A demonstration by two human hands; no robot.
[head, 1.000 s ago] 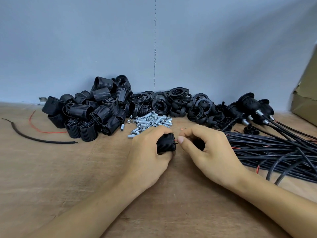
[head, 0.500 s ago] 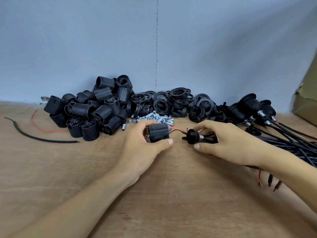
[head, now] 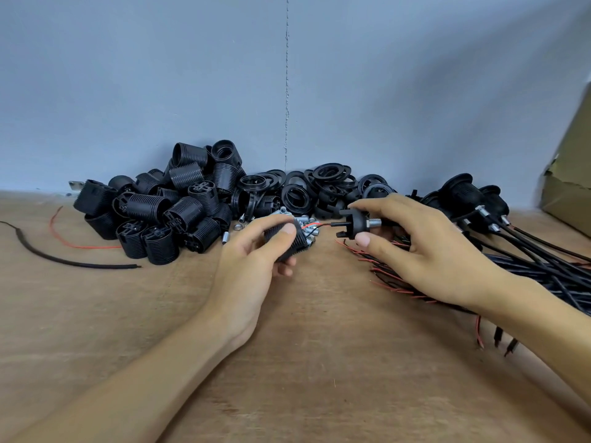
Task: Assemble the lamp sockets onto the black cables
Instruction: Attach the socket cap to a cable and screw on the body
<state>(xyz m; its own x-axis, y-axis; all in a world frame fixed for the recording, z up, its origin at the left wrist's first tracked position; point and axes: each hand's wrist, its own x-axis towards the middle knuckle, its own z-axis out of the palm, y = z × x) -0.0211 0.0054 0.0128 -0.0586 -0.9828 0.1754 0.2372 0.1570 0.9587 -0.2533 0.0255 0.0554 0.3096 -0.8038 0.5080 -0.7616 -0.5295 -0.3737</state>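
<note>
**Near edge:** a bare brown wooden tabletop [head: 319, 362], crossed by both forearms.

**Middle, left:** the left hand [head: 256, 260], with thumb and curled fingers gripping a ribbed black plastic socket barrel [head: 297, 247]. The barrel's end is turned rightward to face its mating part.

**Middle, right:** the right hand [head: 428, 254], with thumb and fingertips pinching a black plastic socket cap with a threaded metal stem [head: 353, 223].

The two parts are held apart at the centre of the table, linked only by thin red and black leads [head: 315, 226]. This gap is presumably kept so that the slack can be guided in before the parts are closed.

A bundle of black cables [head: 543, 270] is laid at the right, passing under the right wrist and within easy reach.

**Far:** stock is sorted by kind along the grey-blue wall [head: 192, 75]:
- a heap of ribbed black barrels [head: 179, 212]
- small silver threaded tubes [head: 287, 215]
- flat black rings [head: 319, 187]
- cabled sockets [head: 463, 193] at the far right, judged finished
</note>
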